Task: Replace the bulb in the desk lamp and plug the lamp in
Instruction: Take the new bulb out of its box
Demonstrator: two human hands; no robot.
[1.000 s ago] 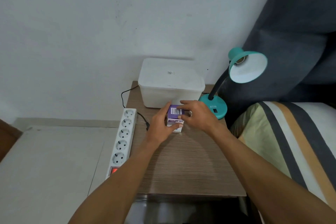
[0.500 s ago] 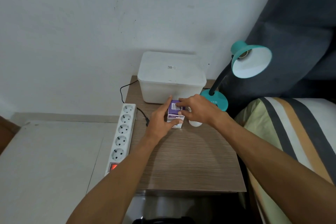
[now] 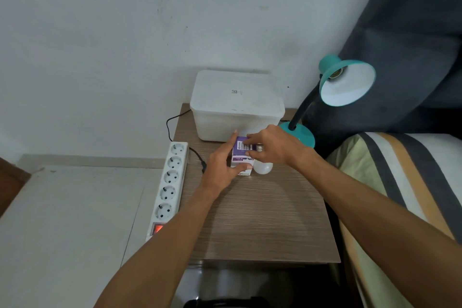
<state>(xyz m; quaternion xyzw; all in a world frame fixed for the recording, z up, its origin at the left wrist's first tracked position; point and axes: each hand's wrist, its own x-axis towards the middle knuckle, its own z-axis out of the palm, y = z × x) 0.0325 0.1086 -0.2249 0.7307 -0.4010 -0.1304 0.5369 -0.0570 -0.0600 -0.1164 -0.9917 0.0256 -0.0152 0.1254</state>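
A small purple and white bulb box (image 3: 242, 155) stands on the wooden bedside table (image 3: 262, 215). My left hand (image 3: 222, 165) grips its left side and front. My right hand (image 3: 271, 145) rests its fingertips on the box's top flap. A loose white bulb (image 3: 263, 167) lies on the table just right of the box, partly under my right hand. The teal desk lamp (image 3: 346, 82) stands at the table's back right, its shade tilted toward me with an empty socket (image 3: 335, 74). Its black plug (image 3: 203, 167) lies by the white power strip (image 3: 170, 185).
A white lidded plastic tub (image 3: 236, 102) sits at the back of the table against the wall. The power strip's red switch (image 3: 158, 228) glows. A striped bed (image 3: 400, 182) borders the table on the right, with dark fabric (image 3: 412, 45) behind the lamp.
Both hands stayed on the box while my right hand shifted, uncovering the loose white bulb beside it. The camera view tilted slightly.
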